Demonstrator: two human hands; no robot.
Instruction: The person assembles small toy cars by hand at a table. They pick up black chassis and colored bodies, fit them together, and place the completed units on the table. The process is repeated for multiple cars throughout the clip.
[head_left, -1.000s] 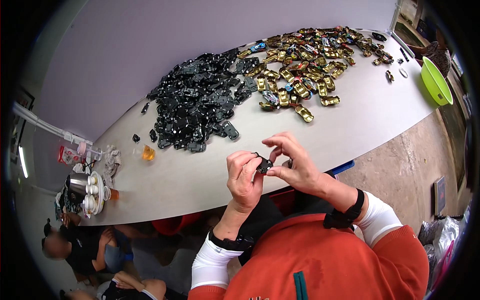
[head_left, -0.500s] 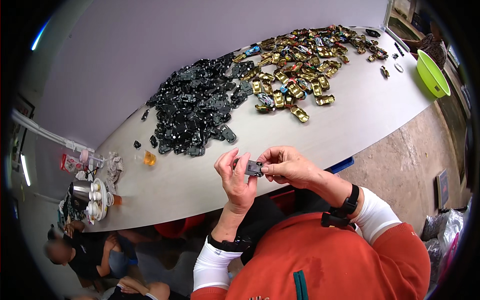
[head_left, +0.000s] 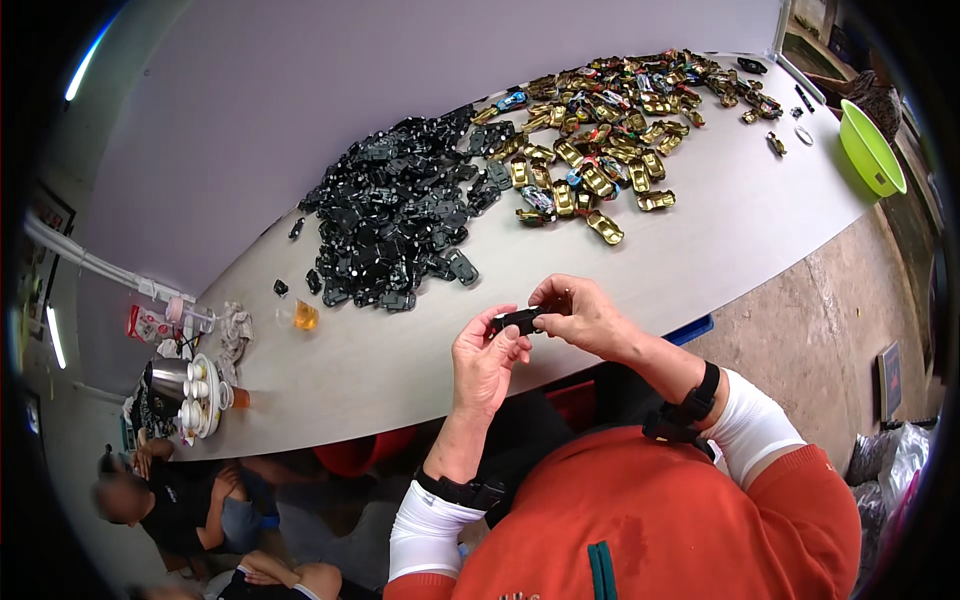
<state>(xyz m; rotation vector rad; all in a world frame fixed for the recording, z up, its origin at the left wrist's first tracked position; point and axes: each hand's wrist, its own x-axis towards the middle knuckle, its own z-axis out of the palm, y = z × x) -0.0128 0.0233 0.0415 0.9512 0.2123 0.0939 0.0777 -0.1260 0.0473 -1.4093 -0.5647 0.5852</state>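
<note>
A small black toy car chassis (head_left: pixel 516 321) is held between my two hands, above the table's near edge. The fingers and thumb of my left hand (head_left: pixel 481 362) are closed on its left end. With thumb and forefinger, my right hand (head_left: pixel 584 320) pinches the other end. Part of the chassis is hidden by my fingers. Just beyond my hands lies a large heap of black toy car chassis (head_left: pixel 390 215). To its right spreads a heap of toy car bodies (head_left: pixel 600 180), mostly gold, some in other colours.
A lime green basin (head_left: pixel 870 150) stands at the table's right end. Far left are a tray (head_left: pixel 213 395) of white cups, a metal pot (head_left: pixel 166 378) and a glass of amber drink (head_left: pixel 305 316). A person (head_left: pixel 170 500) sits at lower left.
Both hands have shifted slightly up and to the right with the chassis. It has turned over from its flat grey face, and the left fingers have folded closer around it.
</note>
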